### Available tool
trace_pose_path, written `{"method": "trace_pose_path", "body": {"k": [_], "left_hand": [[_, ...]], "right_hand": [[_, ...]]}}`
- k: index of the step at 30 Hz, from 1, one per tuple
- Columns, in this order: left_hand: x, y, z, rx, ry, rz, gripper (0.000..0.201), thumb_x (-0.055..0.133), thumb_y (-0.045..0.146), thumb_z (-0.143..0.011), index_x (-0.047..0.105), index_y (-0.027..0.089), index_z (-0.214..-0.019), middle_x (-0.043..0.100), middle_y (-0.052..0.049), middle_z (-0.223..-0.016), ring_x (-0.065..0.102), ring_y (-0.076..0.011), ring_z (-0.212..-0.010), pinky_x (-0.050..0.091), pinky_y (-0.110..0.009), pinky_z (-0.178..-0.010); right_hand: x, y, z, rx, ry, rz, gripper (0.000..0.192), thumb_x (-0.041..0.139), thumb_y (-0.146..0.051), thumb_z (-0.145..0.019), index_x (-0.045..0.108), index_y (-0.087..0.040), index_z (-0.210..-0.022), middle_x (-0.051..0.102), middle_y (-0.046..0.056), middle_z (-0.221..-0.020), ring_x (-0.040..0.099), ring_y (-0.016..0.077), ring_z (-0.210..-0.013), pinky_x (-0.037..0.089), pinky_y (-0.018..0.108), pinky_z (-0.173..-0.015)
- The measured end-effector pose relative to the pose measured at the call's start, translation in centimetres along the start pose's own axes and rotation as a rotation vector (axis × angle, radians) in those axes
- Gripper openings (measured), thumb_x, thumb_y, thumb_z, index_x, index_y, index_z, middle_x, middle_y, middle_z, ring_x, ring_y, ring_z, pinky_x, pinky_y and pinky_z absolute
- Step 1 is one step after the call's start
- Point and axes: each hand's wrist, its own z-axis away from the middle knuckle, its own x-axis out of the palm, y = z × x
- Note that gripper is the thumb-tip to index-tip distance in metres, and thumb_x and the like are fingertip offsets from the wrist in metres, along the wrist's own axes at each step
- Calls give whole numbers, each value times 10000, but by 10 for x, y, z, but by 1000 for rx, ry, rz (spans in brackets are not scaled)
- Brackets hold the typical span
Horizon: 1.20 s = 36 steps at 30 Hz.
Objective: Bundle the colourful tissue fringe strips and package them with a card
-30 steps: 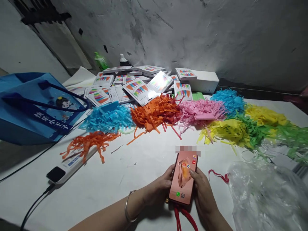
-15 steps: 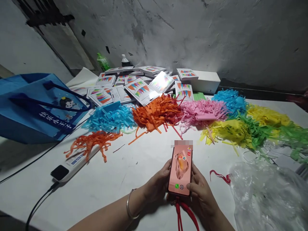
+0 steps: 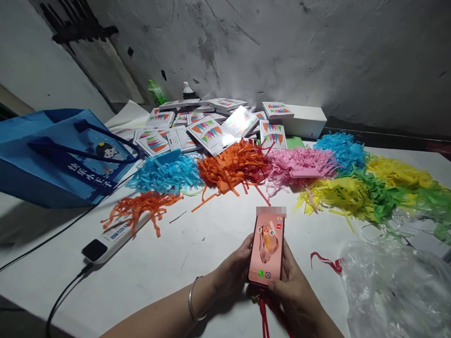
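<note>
- Left hand [image 3: 230, 272]: yours, fingers curled round the phone [image 3: 267, 249] along its left edge; bangle [image 3: 193, 304] on wrist.
- Right hand [image 3: 294, 286]: wraps the phone's right edge and lower end.
- Phone: screen lit, held just above the white table [image 3: 158, 267], red cord [image 3: 263, 317] hanging below.
- Orange paper fringe [image 3: 230, 166] lies well beyond.

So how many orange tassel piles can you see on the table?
2. The big orange pile sits between the blue and pink ones; a smaller orange pile lies on the power strip. More may be hidden under other piles.
</note>
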Motion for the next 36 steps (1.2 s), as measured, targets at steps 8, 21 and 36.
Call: {"method": "trace_pose_path", "body": {"k": [8, 21, 36], "left_hand": [[3, 2, 0, -18, 2, -7, 705, 686, 386, -800, 461, 221, -1447, 622, -137, -1369, 609, -343, -1221, 504, -416, -949], [-2, -6, 7, -178, -147, -34, 841, 786, 309, -694, 441, 280, -1461, 506, -104, -1495, 447, -350, -1382, 378, -456, -1091], [6, -3, 4, -44, -71, -33, 712, 718, 457, -797, 497, 197, -1422, 608, -164, -1370, 562, -348, -1257, 427, -471, -1028]], "right_hand": [[1, -2, 3, 41, 20, -7, 995, 835, -183, -681, 282, -316, -1498, 545, 119, -1452, 644, 323, -1152, 591, 420, -814], [-14, -4, -7, -98, 357, 92, 412, 787, -415, -832, 618, -203, -1143, 736, 82, -1084, 705, 282, -995, 553, 414, -890], [-10, -5, -5, -99, 257, 29, 445, 672, -296, -852, 615, -222, -1287, 689, 58, -1253, 613, 287, -1189, 503, 413, -997]]}}
